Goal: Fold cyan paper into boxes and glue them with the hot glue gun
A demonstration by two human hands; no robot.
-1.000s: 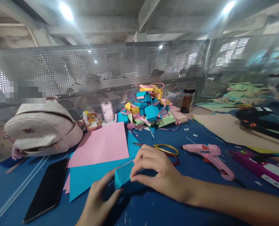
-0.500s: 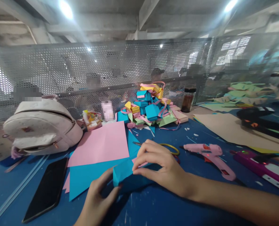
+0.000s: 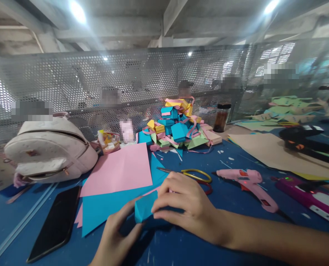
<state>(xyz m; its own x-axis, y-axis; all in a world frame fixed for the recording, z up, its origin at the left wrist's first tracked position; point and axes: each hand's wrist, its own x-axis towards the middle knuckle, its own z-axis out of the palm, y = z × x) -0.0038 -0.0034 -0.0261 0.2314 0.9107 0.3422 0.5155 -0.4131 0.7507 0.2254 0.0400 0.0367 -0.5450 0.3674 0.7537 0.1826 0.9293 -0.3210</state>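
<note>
A small folded blue paper box [image 3: 145, 207] is between my two hands, just above the blue tabletop. My left hand [image 3: 119, 226] grips its left end, thumb below and fingers behind. Across its right side, the fingers of my right hand [image 3: 182, 201] are pinched against the paper and cover much of it. Pink paper shows at its upper edge. Behind my right hand lies a pair of scissors [image 3: 197, 175] with yellow and red handles. Pink sheets [image 3: 120, 170] rest on blue sheets [image 3: 103, 210] beyond my left hand.
A pink glue gun [image 3: 242, 179] and a purple device [image 3: 305, 197] lie at right. At left are a black phone [image 3: 55, 223] and a white backpack [image 3: 50, 147]. Behind stand a heap of coloured paper boxes [image 3: 179, 131], a dark-lidded jar [image 3: 222, 118] and a perforated metal screen [image 3: 142, 74].
My right hand has shifted slightly down and left along the paper box, uncovering more of the scissors' handles. The box has tilted a little, and my left hand still holds its end.
</note>
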